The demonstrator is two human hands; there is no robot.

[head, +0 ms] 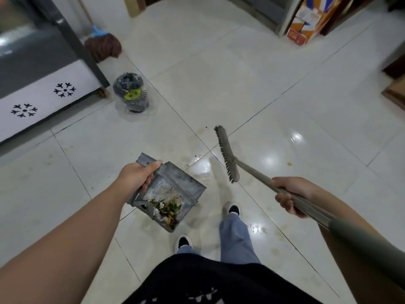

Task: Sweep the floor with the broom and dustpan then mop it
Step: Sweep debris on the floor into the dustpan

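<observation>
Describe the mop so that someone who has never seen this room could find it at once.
Look at the grey cabinet with black snowflake-like marks, at the upper left. The mop leans just beside its far corner, its head resting on the white tiled floor. Its brown stringy head, blue collar and pale wooden handle set it apart from the dark, plastic-wrapped round object nearer the person.

No readable text; the orange box (306,23) carries print too blurred to make out.
</observation>
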